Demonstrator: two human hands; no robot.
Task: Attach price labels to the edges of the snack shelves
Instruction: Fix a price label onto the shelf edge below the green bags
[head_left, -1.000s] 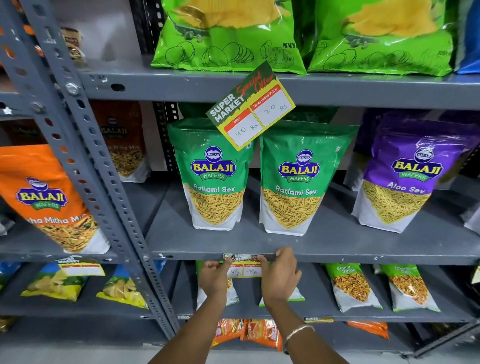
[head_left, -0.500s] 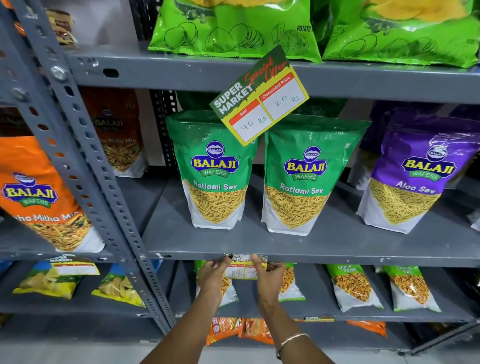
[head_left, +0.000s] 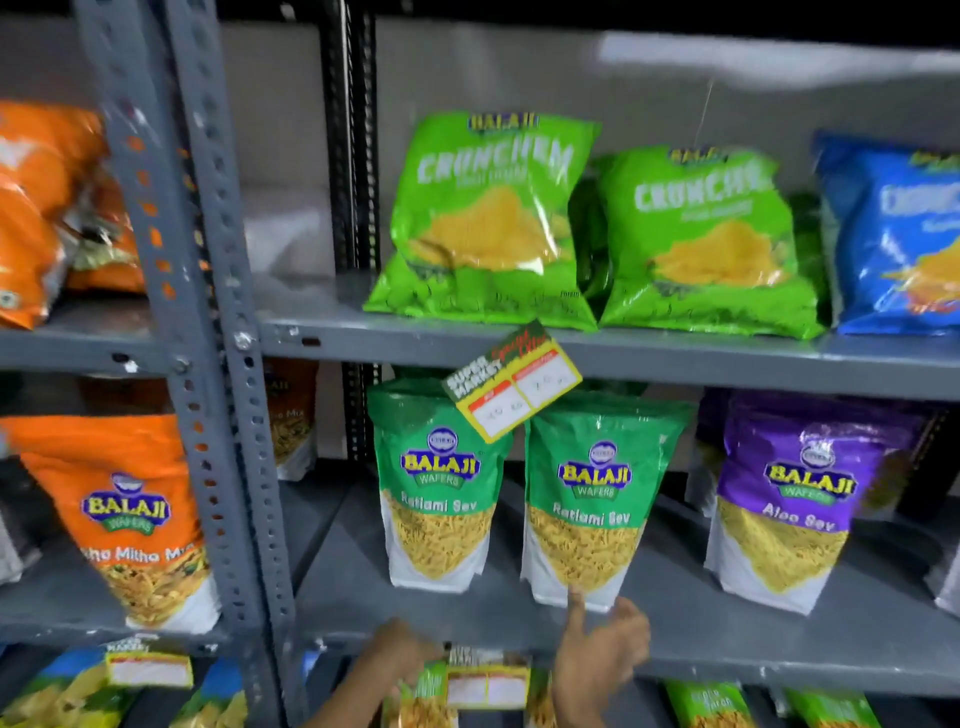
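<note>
Since a moment ago the view has tilted up the grey shelving (head_left: 675, 358), bringing the green Crunchem bags (head_left: 488, 218) into sight, and both hands have dropped to the lower edge. Left hand (head_left: 400, 657) rests beside the price label (head_left: 487, 685) on the middle shelf's front edge, its fingers blurred so I cannot tell their grip, while the right hand (head_left: 597, 654) is released, thumb up. Sticking looks nearly finished; next comes pressing it flat.

head cam | faces shelves (head_left: 623, 358) straight on | close | single view
</note>
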